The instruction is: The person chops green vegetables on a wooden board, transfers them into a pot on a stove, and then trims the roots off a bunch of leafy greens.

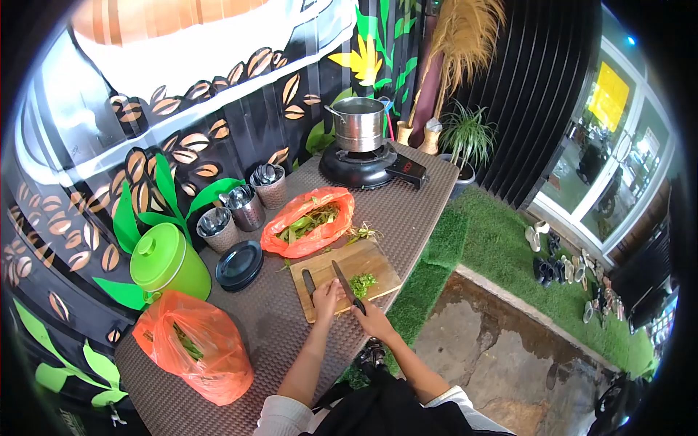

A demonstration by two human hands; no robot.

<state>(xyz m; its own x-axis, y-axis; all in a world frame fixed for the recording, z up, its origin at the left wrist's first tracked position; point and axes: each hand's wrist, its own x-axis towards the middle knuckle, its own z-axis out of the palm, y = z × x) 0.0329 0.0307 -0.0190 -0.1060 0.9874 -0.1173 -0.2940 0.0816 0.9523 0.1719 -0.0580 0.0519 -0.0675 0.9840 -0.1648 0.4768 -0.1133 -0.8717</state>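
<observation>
My right hand [372,320] is wrapped round the black handle of a kitchen knife [345,280], whose dark blade points up and away over the board. Close beside the blade is my left hand [329,296], its fingers bent together; what lies between them, if anything, is too small to make out. Both hands are over the near side of a wooden cutting board [382,265] with a dark slot-like handle at its left. A small heap of chopped greens [361,283] lies on the board, right of the blade. Behind it, an open orange plastic bag [283,241] holds leafy greens [313,221].
Trimmings [363,232] lie beyond the board. A steel pot [360,123] stands on a portable stove [356,167]. Leftward are dark plates [240,265], cutlery cups [246,208], a green lidded bucket [171,261] and another orange bag [200,356]. The table edge [429,243] runs along the right.
</observation>
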